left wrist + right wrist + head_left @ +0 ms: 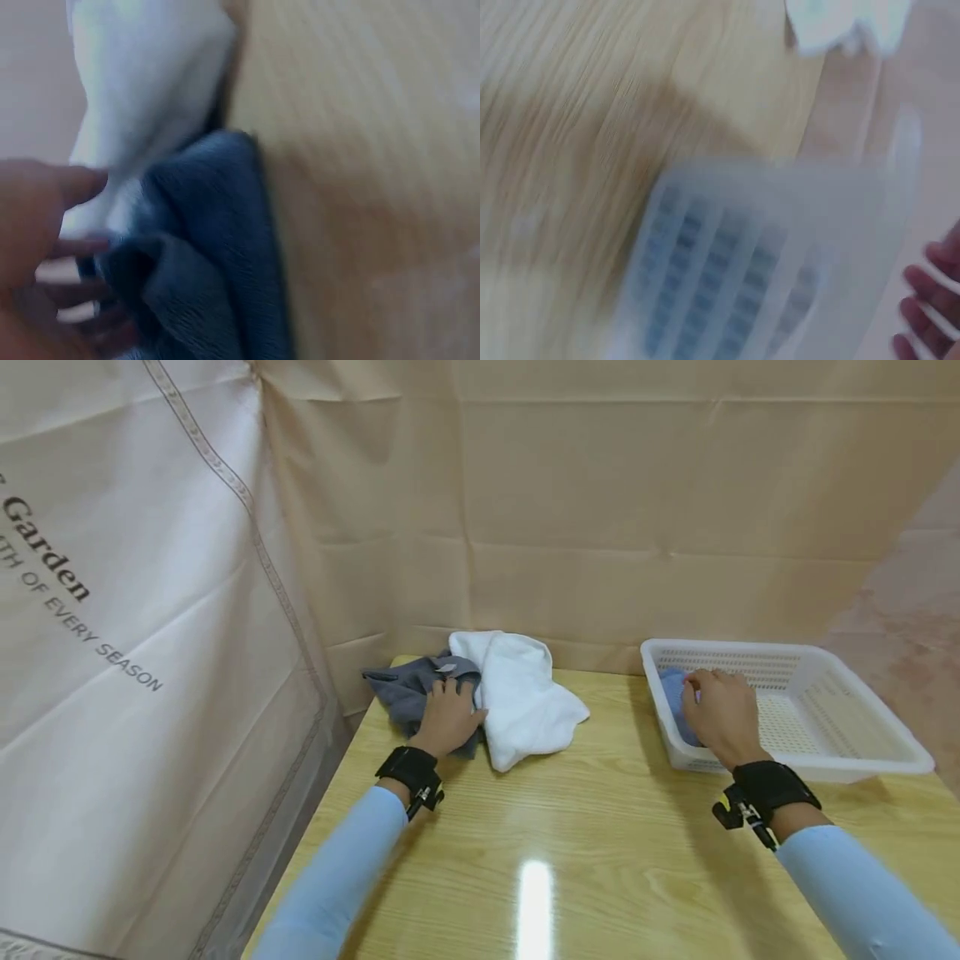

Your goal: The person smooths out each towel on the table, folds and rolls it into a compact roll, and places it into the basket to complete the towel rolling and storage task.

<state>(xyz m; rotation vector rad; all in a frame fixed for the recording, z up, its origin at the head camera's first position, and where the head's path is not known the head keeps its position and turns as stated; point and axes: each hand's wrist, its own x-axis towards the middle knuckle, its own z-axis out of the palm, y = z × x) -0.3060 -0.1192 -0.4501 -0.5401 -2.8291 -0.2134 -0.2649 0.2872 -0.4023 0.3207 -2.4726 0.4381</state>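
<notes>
My left hand [447, 718] rests on a crumpled dark grey cloth [401, 692], fingers loosely spread over it. In the left wrist view, the thumb stands apart from the fingers beside the grey fabric [214, 240]. A white cloth [521, 702] lies bunched against the grey one, to its right. Over the left end of a white perforated plastic basket [885, 727] is my right hand [723, 714]. Beneath it, partly hidden, a blue cloth [671, 692] lies inside the basket. The right wrist view shows those fingers [926, 292] loosely bent and apart, holding nothing.
Everything stands on a light wooden table [600, 827]. Behind it hangs a beige fabric sheet [585, 510], and a printed white sheet [150, 610] closes off the left side. The basket's raised wall stands between the right hand and the tabletop.
</notes>
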